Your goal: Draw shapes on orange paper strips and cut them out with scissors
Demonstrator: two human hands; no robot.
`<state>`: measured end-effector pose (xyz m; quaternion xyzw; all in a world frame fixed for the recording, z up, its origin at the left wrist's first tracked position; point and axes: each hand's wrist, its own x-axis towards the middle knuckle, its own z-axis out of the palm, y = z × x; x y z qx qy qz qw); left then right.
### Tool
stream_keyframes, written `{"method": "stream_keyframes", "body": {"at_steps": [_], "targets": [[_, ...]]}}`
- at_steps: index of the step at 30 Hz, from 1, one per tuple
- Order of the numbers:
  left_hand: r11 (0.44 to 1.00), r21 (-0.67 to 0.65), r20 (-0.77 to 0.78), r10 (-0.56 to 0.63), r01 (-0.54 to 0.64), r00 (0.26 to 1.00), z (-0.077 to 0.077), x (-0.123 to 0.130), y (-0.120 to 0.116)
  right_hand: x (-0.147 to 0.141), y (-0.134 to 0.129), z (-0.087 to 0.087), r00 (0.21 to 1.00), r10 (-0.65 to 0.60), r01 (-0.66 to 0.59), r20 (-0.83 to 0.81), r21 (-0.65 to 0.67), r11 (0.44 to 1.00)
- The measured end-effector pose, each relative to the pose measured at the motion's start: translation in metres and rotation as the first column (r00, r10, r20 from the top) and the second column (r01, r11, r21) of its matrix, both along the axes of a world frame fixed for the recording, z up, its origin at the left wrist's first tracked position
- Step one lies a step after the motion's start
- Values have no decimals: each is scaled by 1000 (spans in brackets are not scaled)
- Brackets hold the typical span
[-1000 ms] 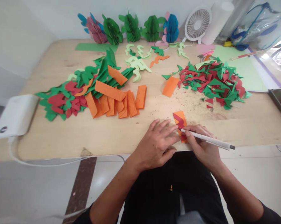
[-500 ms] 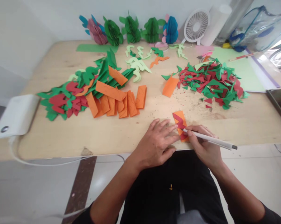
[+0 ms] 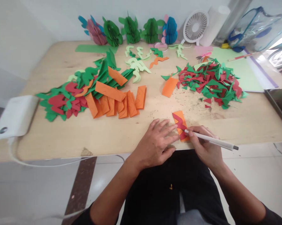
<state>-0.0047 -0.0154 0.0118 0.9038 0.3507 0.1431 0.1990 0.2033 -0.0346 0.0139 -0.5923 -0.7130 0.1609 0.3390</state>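
Note:
A red wavy paper cutout lies on top of an orange paper strip near the table's front edge. My left hand rests flat with fingers stretched, its fingertips on the left edge of the cutout and strip. Closed around a white pen, my right hand keeps the tip at the cutout's right edge. Part of the strip is hidden under the cutout and fingers.
Folded orange pieces and green and red cutouts lie to the left. Red and green scraps are heaped at the right, near a phone. Paper honeycomb figures and a fan stand behind. A white cabled device sits far left.
The pen tip has barely shifted along the cutout's edge. The whole view has slid slightly; both hands otherwise keep their places.

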Motion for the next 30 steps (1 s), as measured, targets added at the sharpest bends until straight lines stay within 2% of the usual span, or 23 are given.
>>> {"method": "stream_keyframes", "body": {"at_steps": [13, 25, 30], "targets": [[1000, -14, 2, -2, 2, 1000, -1, 0, 0, 1, -2, 1, 1000, 0, -1, 10, 38, 999], [1000, -8, 8, 0, 0, 1000, -2, 0, 0, 1, -4, 1, 999, -23, 23, -27, 14, 1000], [1000, -13, 1, -4, 4, 1000, -1, 0, 1, 3, -7, 2, 998, 58, -59, 21, 56, 997]]}}
